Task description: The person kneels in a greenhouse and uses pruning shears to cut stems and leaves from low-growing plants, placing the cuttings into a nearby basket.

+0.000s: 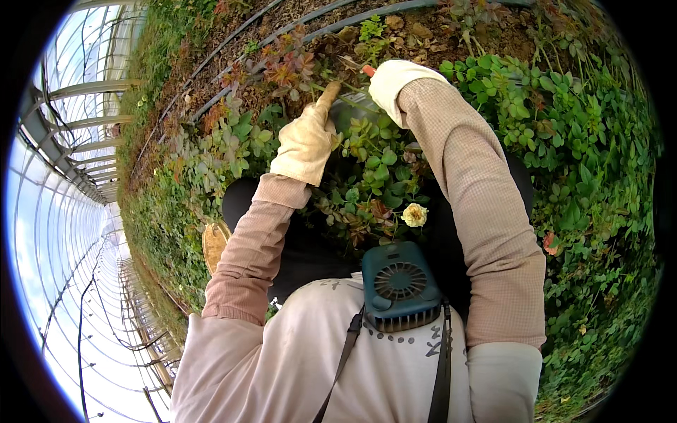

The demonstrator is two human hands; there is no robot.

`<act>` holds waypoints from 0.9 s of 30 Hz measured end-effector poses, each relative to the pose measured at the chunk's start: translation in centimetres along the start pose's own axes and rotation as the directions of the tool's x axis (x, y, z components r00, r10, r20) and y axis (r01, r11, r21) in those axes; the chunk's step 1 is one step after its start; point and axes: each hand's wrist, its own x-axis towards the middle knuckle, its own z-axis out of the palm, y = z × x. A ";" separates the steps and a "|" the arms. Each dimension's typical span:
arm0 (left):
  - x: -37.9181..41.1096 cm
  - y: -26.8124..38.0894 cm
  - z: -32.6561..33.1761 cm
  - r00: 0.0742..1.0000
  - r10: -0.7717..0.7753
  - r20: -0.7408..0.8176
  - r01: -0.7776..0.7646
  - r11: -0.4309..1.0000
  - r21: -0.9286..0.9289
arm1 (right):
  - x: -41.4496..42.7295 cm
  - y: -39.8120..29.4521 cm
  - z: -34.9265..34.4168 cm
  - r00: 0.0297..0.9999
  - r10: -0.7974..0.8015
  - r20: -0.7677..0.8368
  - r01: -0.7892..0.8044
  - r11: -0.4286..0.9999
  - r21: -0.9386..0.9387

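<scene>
My left hand [312, 129], in a soiled cream glove, reaches into the rose bushes with its index finger stretched along a thin green stem [351, 100]. Whether its other fingers grip anything is hidden. My right hand [396, 87], in a pale glove, is closed around a tool with a red-orange handle [368, 70]. The tool's blades point left among the stems, probably pruning shears, though they show poorly. Leafy rose stems [378, 158] stand just below both hands. A pale yellow rose [414, 215] blooms nearer my body.
A teal portable fan [399, 283] hangs on straps at my chest. Grey irrigation pipes [338, 24] cross the soil beyond the hands. Dense rose foliage [571, 121] grows on the right. A greenhouse frame [90, 90] rises at the left.
</scene>
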 end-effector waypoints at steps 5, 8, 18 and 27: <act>-0.5 0.0 0.5 0.999 -0.035 -0.008 0.035 0.999 -0.033 | 0.3 -2.5 0.0 0.974 0.225 -0.022 -0.193 0.876 0.442; -0.3 -0.5 1.5 0.993 0.030 -0.118 -0.031 1.000 -0.004 | 5.3 -3.1 2.4 0.961 0.268 -0.064 -0.155 0.719 0.678; 0.3 -0.2 1.4 0.987 0.070 -0.148 -0.074 0.997 -0.021 | 2.3 -0.9 0.6 0.983 0.182 -0.020 -0.148 0.856 0.496; -0.1 -0.3 1.3 0.991 0.058 -0.119 -0.063 0.997 -0.038 | 3.5 -2.5 0.7 0.968 0.236 -0.088 -0.124 0.751 0.648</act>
